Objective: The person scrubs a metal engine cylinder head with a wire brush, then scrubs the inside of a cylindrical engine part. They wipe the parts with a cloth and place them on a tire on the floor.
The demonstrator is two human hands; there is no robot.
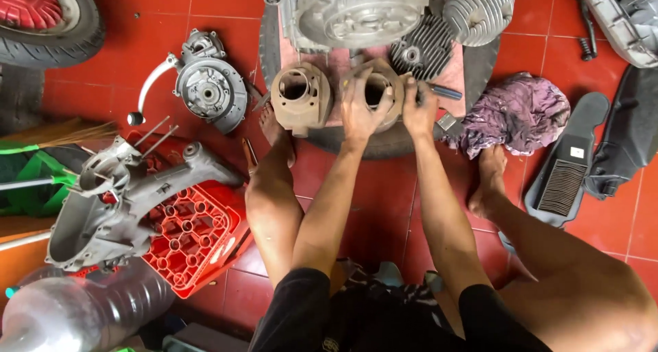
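In the middle top of the frame, the left hand (361, 108) is curled over a rusty brown cylinder (375, 91) and grips its rim, likely to keep it from rolling. The right hand (419, 108) presses at the cylinder's right side with bent fingers; I cannot tell if it pinches the dark tool (445, 91) poking out there. The cylinder sits on a tyre (384, 141) lying flat, which lifts it up like a little table. A second brown cylinder (300, 97) rests just left of it. The person sits on the floor (384, 187) of red tiles (bare feet tucked beside the tyre). Around them lie a purple rag (517, 112) at the right, a red crate (195, 235) with a grey engine case (110, 201) at the lower left, and a wheel (48, 19) in the upper left.
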